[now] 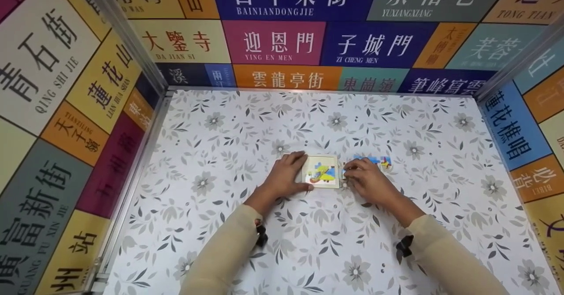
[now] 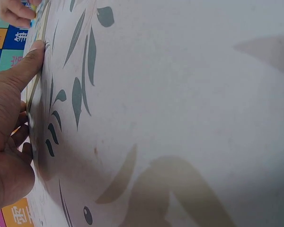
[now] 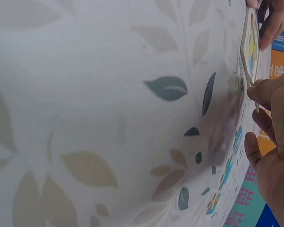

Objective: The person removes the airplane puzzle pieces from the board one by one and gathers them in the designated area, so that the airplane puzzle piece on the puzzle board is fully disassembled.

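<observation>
A small square jigsaw tray (image 1: 334, 158) with a pale rim lies flat on the table, a yellow and blue picture partly filling it. My left hand (image 1: 286, 176) holds it at the left side, thumb by the near edge and fingers by the far edge. Just off the tray's right edge, my right hand (image 1: 368, 180) pinches a thin puzzle piece (image 3: 256, 105) between thumb and fingers. The picture on that piece is hidden. Beyond the right hand lie several loose puzzle pieces (image 1: 386, 163), blue with some red and yellow; the hand partly covers them in the head view.
A white cloth (image 1: 308, 251) printed with grey leaves and flowers covers the table. Panels with large lettering stand along the back (image 1: 273, 44), the left (image 1: 88, 97) and the right (image 1: 506, 123) sides.
</observation>
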{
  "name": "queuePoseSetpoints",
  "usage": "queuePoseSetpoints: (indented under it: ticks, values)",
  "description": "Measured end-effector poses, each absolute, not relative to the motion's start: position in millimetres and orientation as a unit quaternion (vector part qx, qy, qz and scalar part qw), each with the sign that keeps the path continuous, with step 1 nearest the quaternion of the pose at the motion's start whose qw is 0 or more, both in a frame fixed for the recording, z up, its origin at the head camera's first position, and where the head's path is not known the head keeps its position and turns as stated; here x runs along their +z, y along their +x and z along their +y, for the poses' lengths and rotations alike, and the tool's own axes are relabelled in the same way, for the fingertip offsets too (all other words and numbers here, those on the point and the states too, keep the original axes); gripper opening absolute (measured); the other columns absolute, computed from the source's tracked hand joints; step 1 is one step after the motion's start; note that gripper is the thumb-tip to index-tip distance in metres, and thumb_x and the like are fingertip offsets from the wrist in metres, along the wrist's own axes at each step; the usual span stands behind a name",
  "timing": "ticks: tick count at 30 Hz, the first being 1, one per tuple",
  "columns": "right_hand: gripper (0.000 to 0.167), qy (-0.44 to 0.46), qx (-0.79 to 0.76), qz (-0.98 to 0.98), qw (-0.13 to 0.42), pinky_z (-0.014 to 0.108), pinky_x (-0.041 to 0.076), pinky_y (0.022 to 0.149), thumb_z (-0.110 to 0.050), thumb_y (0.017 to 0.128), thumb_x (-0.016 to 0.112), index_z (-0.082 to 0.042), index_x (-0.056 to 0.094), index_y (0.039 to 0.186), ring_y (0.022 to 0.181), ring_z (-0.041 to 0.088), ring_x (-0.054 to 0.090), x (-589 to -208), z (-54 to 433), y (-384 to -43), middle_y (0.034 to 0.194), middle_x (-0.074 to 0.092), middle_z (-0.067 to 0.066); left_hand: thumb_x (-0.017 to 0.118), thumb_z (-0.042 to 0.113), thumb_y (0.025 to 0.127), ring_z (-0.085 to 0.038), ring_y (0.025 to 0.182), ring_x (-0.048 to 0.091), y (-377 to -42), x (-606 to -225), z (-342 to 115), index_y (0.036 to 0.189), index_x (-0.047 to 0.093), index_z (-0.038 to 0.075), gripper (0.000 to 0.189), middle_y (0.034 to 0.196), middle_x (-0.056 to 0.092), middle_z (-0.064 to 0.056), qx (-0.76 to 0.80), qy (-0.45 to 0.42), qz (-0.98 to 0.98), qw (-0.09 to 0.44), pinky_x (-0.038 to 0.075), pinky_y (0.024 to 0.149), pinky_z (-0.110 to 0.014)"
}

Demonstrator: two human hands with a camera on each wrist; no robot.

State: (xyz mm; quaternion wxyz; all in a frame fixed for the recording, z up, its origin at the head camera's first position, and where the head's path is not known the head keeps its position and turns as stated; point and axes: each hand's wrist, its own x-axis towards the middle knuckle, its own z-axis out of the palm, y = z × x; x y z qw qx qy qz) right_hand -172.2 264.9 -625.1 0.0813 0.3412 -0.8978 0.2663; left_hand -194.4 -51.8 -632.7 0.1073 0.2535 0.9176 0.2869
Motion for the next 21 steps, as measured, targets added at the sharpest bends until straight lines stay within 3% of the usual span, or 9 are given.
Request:
queuePoseSetpoints:
  ticks: [11,21]
  values:
    - [0.016,0.323,0.266,-0.905,0.073,0.052,0.057,0.092,0.008,0.094,0.080,0.002,0.085,0.107,0.107,0.035,0.067,-624,285,-166,0.119,0.076,0.016,0.084,0.053,0.093,-0.033,0.161,0.040,-195,-636,-52,0.172,0.041,0.010,0.100,0.178,0.038,-0.009,0.287,0.246,0.919,0.116,0.037,0.129,-0.056]
    - [0.023,0.268,0.282,-0.921,0.018,0.056,0.060,0.100,0.007,0.099,0.076,0.001,0.084,0.119,0.121,0.039,0.069,-625,297,-158,0.132,0.066,0.020,0.084,0.054,0.093,-0.032,0.161,0.040,-195,-638,-52,0.172,0.041,0.010,0.099,0.178,0.038,-0.008,0.279,0.246,0.921,0.113,0.038,0.129,-0.056]
